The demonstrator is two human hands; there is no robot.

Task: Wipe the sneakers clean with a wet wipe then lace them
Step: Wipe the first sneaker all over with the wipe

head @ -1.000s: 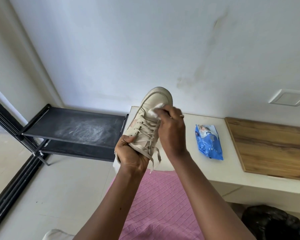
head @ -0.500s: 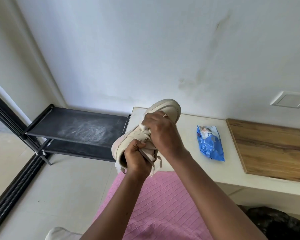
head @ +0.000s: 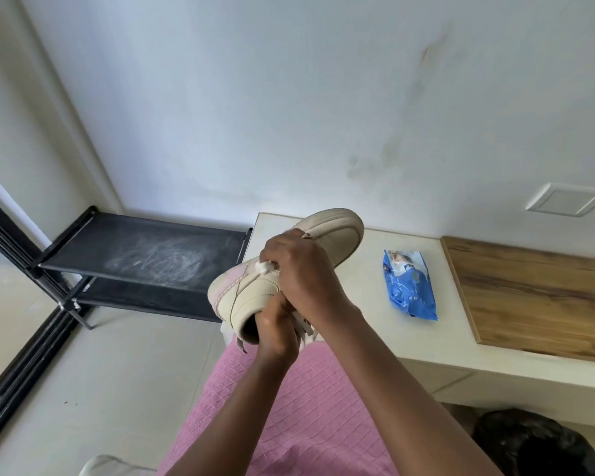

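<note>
My left hand (head: 276,333) grips the sneaker (head: 236,297) at its opening, over the desk's (head: 359,298) near left corner. My right hand (head: 304,271) pinches the wet wipe (head: 264,266) against its side. I think that pressing hard could twist the shoe loose.

Both forearms reach forward, left hand (head: 276,333) clenched just beneath the curled right hand (head: 303,273).

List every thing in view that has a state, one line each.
sneaker: held in the air, turned on its side.
laces: ends hanging loose.
wet wipe: bunched, pressed against the sneaker's side.
left hand: grips the sneaker at its opening.
right hand: holds the wet wipe.
wipe pack: lying flat on the counter, untouched.
shoe rack: top shelf smeared white.
</note>
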